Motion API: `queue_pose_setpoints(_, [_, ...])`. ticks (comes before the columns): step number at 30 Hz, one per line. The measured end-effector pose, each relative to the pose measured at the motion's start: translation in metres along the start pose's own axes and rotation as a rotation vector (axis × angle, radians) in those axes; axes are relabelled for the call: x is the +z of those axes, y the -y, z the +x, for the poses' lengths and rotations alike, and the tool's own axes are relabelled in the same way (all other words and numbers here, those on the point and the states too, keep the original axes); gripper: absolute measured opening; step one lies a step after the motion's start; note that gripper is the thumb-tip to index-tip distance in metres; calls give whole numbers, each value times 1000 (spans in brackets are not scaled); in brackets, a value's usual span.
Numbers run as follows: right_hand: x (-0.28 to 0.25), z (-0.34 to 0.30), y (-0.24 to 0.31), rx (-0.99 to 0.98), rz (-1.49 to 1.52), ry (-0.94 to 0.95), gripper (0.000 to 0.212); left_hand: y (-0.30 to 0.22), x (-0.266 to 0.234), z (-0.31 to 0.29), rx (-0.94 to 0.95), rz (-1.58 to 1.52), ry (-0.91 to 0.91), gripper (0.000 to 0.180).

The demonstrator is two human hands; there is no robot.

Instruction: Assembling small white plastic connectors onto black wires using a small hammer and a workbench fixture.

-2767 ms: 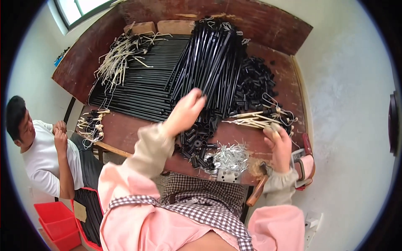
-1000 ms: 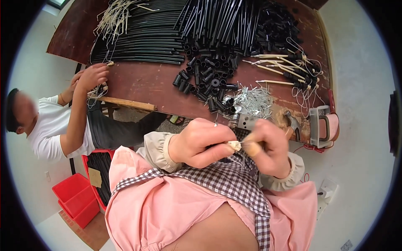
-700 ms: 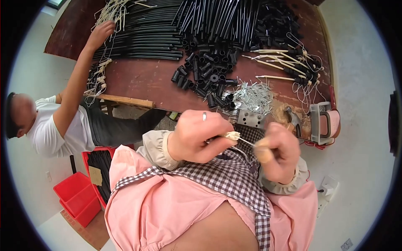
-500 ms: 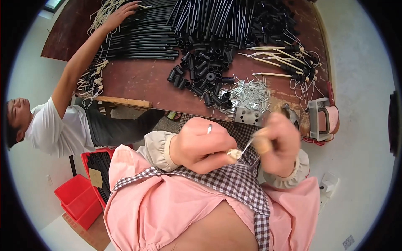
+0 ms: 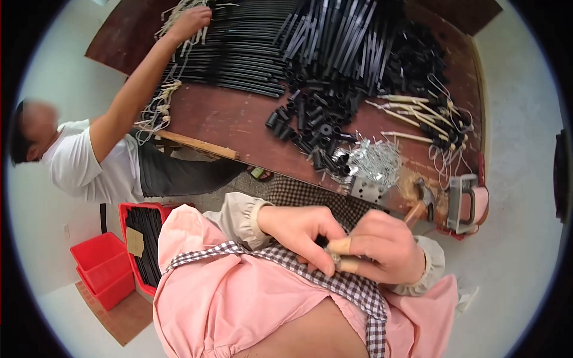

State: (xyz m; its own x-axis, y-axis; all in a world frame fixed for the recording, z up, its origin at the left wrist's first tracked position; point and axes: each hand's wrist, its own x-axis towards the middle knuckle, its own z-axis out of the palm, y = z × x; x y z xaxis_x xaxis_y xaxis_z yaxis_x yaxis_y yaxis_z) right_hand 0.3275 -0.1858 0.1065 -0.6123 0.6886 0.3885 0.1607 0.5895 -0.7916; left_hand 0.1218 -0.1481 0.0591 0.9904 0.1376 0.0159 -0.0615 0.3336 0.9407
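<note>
Close together over the apron, my left hand (image 5: 303, 232) and my right hand (image 5: 385, 247) meet at a small knotted cord (image 5: 336, 258). Both are closed, thumbs and fingers pinching from either side, and they cover most of it. A bit of something black (image 5: 321, 241) shows between them. Two fingertips of my right hand have tan wraps. Just beyond my hands, at the table edge, sits a metal block with holes (image 5: 367, 191). Beside it lies a hammer (image 5: 425, 196), handle pointing toward me.
Silvery pins (image 5: 376, 162), short black tubes (image 5: 313, 119) and long black rods (image 5: 239, 59) cover parts of the table (image 5: 221, 116). Cream sticks with cords (image 5: 418, 116) lie right. A co-worker (image 5: 89, 155) reaches across at left, near red bins (image 5: 101, 268).
My right hand has come in against my left, where a taut cord stretched between them before. The view has shifted, uncovering the hammer. The co-worker's arm still reaches over the table.
</note>
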Motion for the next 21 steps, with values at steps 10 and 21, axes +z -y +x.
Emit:
queue_pose_setpoints(10, [22,0,-11,66,-44,-138,31,-15,-35,-33,-27,536,-497,35])
queue_pose_setpoints(21, [18,-56,-10,250,127,-1075,36,3,-212,-111,282,1928,-838,32])
